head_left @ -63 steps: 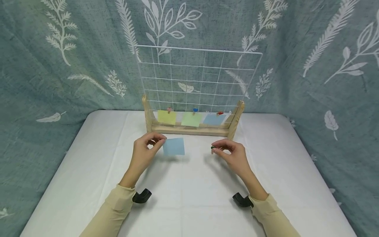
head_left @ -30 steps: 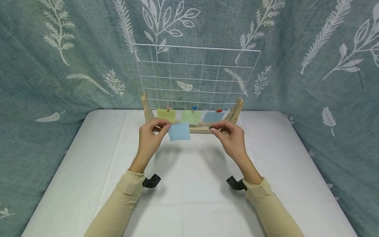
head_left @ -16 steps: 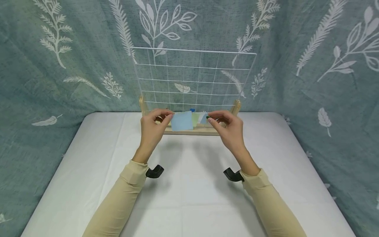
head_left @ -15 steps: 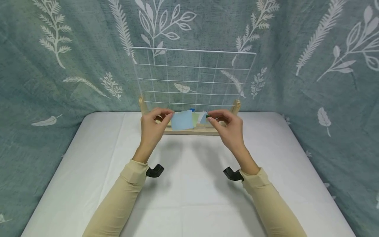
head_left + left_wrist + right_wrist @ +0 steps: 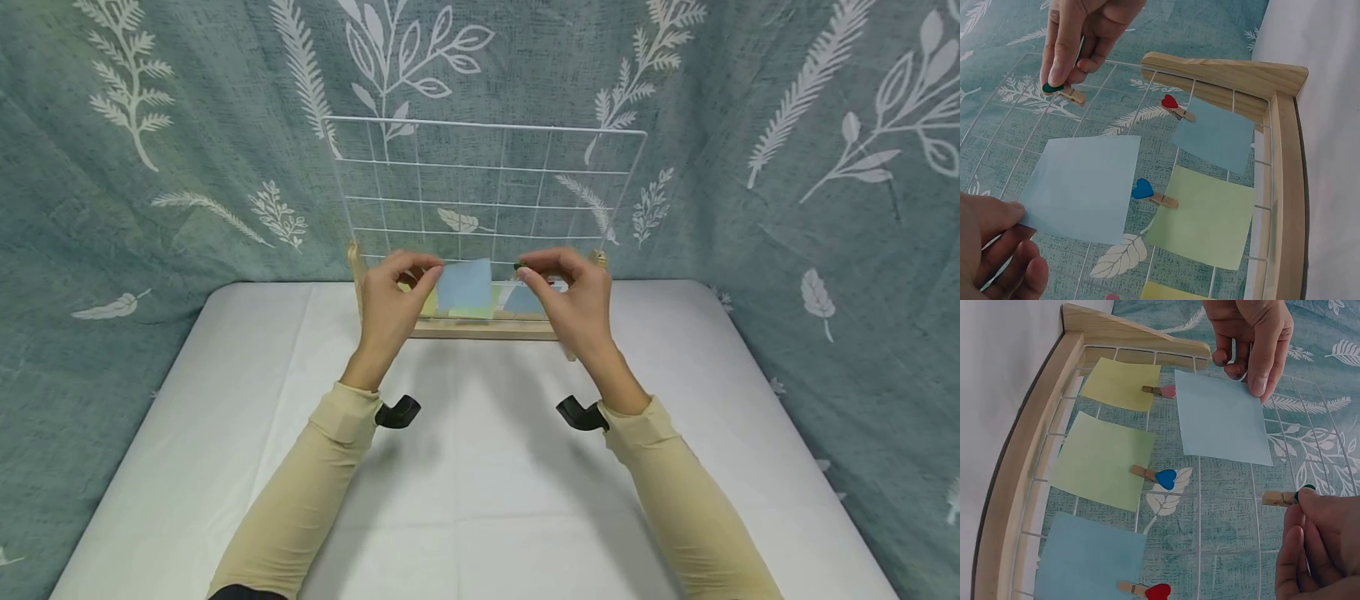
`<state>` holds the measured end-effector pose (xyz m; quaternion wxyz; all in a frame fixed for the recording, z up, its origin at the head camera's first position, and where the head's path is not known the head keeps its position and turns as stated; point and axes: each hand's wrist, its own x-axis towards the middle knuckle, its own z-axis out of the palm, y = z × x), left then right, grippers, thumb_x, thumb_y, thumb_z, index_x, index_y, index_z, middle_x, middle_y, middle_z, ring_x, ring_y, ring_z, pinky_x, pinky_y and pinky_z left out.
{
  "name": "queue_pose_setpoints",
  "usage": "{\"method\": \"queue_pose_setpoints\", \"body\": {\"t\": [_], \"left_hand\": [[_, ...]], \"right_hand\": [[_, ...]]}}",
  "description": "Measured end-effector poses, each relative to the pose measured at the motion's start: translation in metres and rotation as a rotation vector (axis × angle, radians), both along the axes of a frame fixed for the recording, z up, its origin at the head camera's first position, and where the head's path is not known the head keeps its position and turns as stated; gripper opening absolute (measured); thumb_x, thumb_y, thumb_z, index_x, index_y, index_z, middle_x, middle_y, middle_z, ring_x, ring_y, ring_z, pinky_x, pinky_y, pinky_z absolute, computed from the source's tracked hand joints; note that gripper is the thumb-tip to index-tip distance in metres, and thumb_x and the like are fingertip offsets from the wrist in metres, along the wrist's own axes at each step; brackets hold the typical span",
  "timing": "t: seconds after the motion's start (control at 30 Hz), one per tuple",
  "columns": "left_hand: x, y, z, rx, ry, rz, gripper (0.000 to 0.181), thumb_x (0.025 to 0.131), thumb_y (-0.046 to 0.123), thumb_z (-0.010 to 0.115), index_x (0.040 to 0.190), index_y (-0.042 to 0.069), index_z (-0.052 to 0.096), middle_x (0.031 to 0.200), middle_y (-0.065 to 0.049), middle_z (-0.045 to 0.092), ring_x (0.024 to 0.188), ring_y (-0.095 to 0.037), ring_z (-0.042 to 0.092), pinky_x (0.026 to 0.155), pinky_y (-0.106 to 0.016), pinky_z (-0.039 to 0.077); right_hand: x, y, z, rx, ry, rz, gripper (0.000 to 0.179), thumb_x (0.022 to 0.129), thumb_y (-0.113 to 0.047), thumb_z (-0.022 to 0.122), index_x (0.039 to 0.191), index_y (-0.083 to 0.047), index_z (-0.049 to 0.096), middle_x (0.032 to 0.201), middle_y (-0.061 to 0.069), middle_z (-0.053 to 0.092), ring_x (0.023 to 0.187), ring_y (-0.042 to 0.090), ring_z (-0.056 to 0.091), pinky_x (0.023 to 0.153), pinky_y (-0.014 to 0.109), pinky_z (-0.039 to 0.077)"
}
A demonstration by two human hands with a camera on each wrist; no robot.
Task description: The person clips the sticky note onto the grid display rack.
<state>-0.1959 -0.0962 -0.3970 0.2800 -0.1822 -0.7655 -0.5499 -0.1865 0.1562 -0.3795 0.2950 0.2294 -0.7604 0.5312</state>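
My left hand pinches a light blue paper square by its upper left corner, in front of the white wire grid. My right hand pinches a small wooden clothespin with a green heart on it, just right of the paper. Low on the grid hang a yellow note under a pink-heart clothespin, a green note under a blue-heart clothespin, and another blue note under a red-heart clothespin. In the head view the held paper overlaps the green note.
A wooden base with two side posts carries the grid at the back of the white-covered table. Behind it hangs a green leaf-patterned cloth. A black wrist mount sits at each cuff.
Both hands have moved forward and up to the grid, coming closer together. The light blue paper rose from over the table to in front of the green note; both grips stay the same.
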Motion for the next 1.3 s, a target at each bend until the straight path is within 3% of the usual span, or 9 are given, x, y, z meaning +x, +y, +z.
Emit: {"method": "queue_pose_setpoints", "body": {"t": [0.1,0.3,0.47,0.6,0.7,0.87,1.03,1.3], "left_hand": [[-0.002,0.002,0.004,-0.001,0.009,0.000,0.007,0.097,0.011,0.077,0.102,0.008,0.082,0.095,-0.008,0.075,0.080,-0.019,0.064,0.073,-0.026,0.052],[-0.008,0.006,0.010,0.000,0.026,0.012,0.007,0.097,0.012,0.077,0.101,0.008,0.082,0.092,-0.008,0.074,0.081,-0.017,0.064,0.072,-0.026,0.052],[-0.013,0.007,0.014,0.001,0.039,0.011,0.008,0.097,0.011,0.077,0.100,0.006,0.082,0.093,-0.009,0.075,0.080,-0.019,0.064,0.070,-0.025,0.052],[-0.016,0.008,0.019,-0.010,0.041,0.009,0.008,0.097,0.010,0.077,0.101,0.006,0.082,0.093,-0.009,0.074,0.079,-0.020,0.065,0.069,-0.025,0.052],[-0.019,0.010,0.022,-0.020,0.043,0.008,0.008,0.098,0.011,0.076,0.102,0.006,0.081,0.092,-0.010,0.074,0.079,-0.021,0.065,0.070,-0.025,0.052],[-0.021,0.011,0.028,-0.017,0.061,0.003,0.008,0.098,0.011,0.076,0.102,0.006,0.081,0.093,-0.010,0.073,0.079,-0.021,0.065,0.069,-0.024,0.051],[-0.023,0.011,0.035,-0.054,0.116,0.032,0.008,0.097,0.011,0.077,0.100,0.006,0.082,0.091,-0.009,0.074,0.074,-0.020,0.065,0.066,-0.029,0.053],[-0.033,0.016,0.045,-0.084,0.153,0.046,0.008,0.098,0.012,0.076,0.100,0.008,0.082,0.093,-0.008,0.075,0.072,-0.020,0.067,0.064,-0.034,0.055]], "right_hand": [[-0.003,-0.001,0.006,0.003,0.016,0.014,0.015,0.091,-0.001,0.081,0.106,-0.002,0.080,0.100,0.014,0.078,0.087,0.024,0.074,0.077,0.021,0.056],[0.004,-0.008,0.028,0.004,0.034,0.022,0.015,0.089,0.009,0.078,0.104,0.009,0.076,0.100,0.025,0.076,0.086,0.038,0.072,0.082,0.022,0.058],[0.012,-0.011,0.044,-0.011,-0.004,0.036,0.014,0.090,0.010,0.077,0.103,0.012,0.075,0.099,0.028,0.075,0.085,0.033,0.072,0.081,0.024,0.058],[0.011,-0.012,0.053,0.007,-0.002,0.019,0.014,0.091,0.007,0.078,0.104,0.010,0.076,0.098,0.026,0.076,0.083,0.030,0.071,0.067,0.019,0.056],[0.006,-0.012,0.057,0.028,0.015,0.009,0.014,0.091,0.005,0.078,0.104,0.009,0.077,0.098,0.024,0.076,0.084,0.033,0.072,0.064,0.016,0.055],[-0.013,-0.012,0.053,0.059,0.068,0.007,0.013,0.089,0.004,0.080,0.102,0.006,0.078,0.097,0.021,0.078,0.086,0.034,0.073,0.083,0.020,0.056],[-0.029,-0.013,0.049,0.071,0.091,-0.002,0.012,0.089,-0.001,0.082,0.100,-0.001,0.081,0.096,0.014,0.079,0.085,0.029,0.074,0.082,0.019,0.056],[-0.038,-0.025,0.058,0.089,0.103,-0.037,0.009,0.090,-0.005,0.083,0.097,-0.002,0.081,0.093,0.013,0.079,0.082,0.027,0.072,0.077,0.023,0.054]]}}
